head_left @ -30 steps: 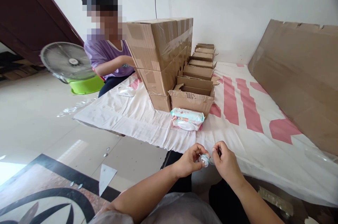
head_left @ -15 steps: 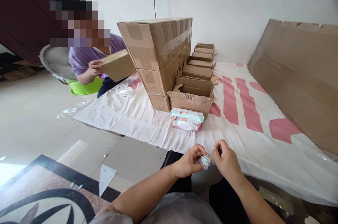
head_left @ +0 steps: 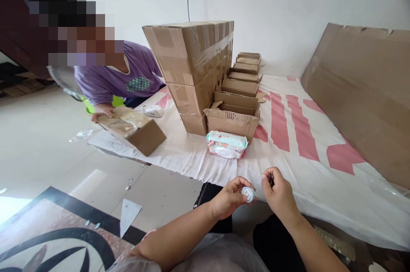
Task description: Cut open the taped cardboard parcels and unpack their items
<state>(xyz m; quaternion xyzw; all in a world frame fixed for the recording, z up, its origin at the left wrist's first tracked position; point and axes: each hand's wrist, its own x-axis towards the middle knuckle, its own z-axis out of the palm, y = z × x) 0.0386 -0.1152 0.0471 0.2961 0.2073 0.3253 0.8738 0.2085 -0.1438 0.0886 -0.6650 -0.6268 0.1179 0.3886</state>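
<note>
Between the thumb and fingers of my left hand (head_left: 226, 199) is a small round white and pale-blue roll (head_left: 248, 194), its flat face turned up toward me. Just to the right, my right hand (head_left: 279, 191) is closed in a pinch, apart from the roll. Whatever its fingertips hold, if anything, is too fine to make out. Both hands hover at the near edge of the cloth-covered table (head_left: 297, 178). Beyond them lies a pack of wet wipes (head_left: 226, 144), its white lid facing me.
Taped cartons (head_left: 169, 54) form a tall stack behind the wipes. A row of open boxes (head_left: 232, 122) runs along its right side. At left a person in a purple shirt (head_left: 141, 65) grips a carton (head_left: 141, 133) at the table edge. A large cardboard sheet (head_left: 365, 88) leans at right.
The roll has turned in my left hand so its face shows. My right hand has drawn slightly away to the right. The other person has brought the carton down to the table edge.
</note>
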